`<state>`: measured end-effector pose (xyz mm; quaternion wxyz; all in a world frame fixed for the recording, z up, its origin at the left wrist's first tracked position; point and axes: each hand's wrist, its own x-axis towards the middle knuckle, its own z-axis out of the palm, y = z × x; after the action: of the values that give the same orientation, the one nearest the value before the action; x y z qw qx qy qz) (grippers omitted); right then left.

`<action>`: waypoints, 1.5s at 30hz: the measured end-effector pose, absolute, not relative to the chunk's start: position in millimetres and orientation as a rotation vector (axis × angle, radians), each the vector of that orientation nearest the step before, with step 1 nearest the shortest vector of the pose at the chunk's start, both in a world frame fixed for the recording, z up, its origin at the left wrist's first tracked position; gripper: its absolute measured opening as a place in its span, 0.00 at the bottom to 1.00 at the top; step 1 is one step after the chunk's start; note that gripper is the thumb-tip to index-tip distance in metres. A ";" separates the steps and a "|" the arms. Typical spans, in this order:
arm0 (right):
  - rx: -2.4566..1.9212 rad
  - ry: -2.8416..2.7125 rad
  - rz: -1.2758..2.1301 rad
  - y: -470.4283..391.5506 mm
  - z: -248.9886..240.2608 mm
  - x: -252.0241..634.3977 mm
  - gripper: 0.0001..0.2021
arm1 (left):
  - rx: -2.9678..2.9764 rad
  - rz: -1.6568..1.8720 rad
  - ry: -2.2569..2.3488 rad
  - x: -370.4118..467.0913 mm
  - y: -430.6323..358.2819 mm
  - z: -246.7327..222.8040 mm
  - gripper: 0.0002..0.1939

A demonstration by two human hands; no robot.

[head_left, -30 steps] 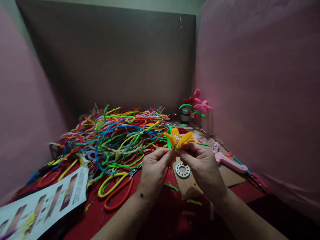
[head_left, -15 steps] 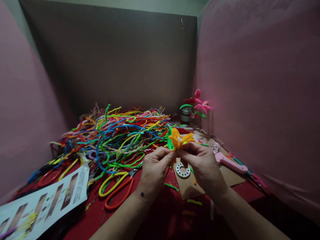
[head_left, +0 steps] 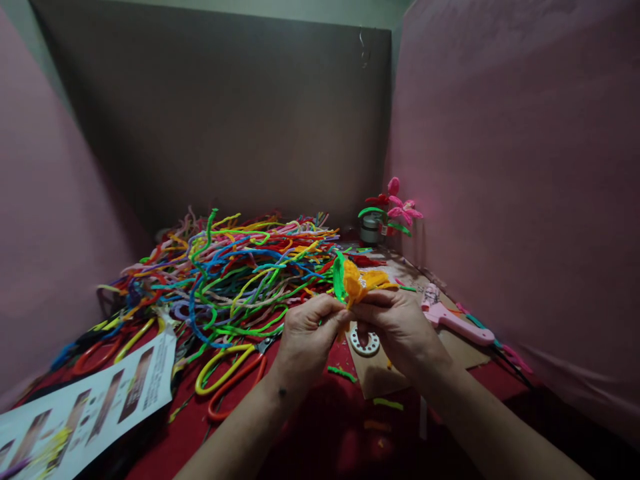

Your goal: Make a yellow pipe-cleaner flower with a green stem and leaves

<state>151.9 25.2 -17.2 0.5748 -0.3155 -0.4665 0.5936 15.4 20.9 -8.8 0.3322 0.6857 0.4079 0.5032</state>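
Note:
Between my two hands is an orange pipe-cleaner flower [head_left: 354, 279], held above the table. A green pipe-cleaner leaf [head_left: 339, 275] stands up at its left side. My left hand [head_left: 311, 333] pinches the flower's base between thumb and forefinger. From the other side my right hand [head_left: 397, 323] grips the same base, its fingertips almost touching the left ones. What the fingertips cover at the base is hidden. Below the hands a white ring with small holes [head_left: 365, 341] rests on a piece of brown cardboard [head_left: 379, 381].
A big heap of coloured pipe cleaners [head_left: 240, 267] spreads across the back left. Scissors with yellow and red handles [head_left: 225, 370] lie left of my hands, near a printed sheet [head_left: 100, 407]. A pink glue gun [head_left: 460, 323] and a pink pipe-cleaner flower [head_left: 404, 210] are at the right.
The orange flower has turned slightly between my fingers, and its petals now face more to the right. Both hands keep their pinch. The view has shifted a little.

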 end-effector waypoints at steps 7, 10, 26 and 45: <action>-0.718 -1.047 1.369 21.7 -22.5 150.7 0.04 | 1.786 1.267 1.015 15.1 18.8 -2.3 0.09; -0.695 -1.056 1.316 19.2 -22.8 149.8 0.04 | 1.649 1.192 0.954 13.8 20.1 -0.3 0.08; -0.492 -1.060 1.552 19.0 -25.3 152.5 0.05 | 1.098 0.843 0.674 10.8 25.9 -12.6 0.10; -0.530 -0.904 1.396 5.7 -24.0 146.0 0.05 | 2.090 1.465 1.038 19.7 7.8 -7.6 0.05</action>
<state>146.0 5.7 -24.0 0.6428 -0.2325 -0.3968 0.6127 19.7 7.8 -7.6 0.1919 0.7443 0.3698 0.5220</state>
